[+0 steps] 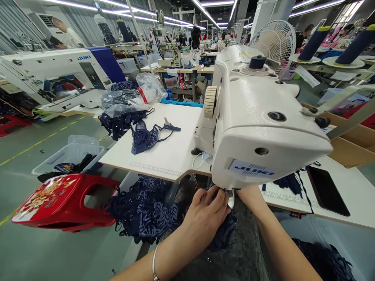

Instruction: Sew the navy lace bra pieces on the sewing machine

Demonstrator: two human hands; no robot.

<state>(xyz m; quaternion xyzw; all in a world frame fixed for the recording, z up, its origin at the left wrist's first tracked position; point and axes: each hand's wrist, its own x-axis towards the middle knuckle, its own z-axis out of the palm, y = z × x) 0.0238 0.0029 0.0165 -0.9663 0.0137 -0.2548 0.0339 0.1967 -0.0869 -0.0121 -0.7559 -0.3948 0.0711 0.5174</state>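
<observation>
Stool [58, 199] in red plastic sits far left, then there's a heap of navy patterned bras [154, 210] just below the white tabletop [178, 150], with one navy bra [143, 137] lying on top. Person's left hand [202, 214] has its fingers curled in, gripping some navy fabric [225, 232] right under the head of the Juki sewing machine [272, 132]. Right hand [247, 193] is mostly hidden behind that, so can't tell if it's gripping anything tbh. Smartphone [328, 191] lies flat further right.
</observation>
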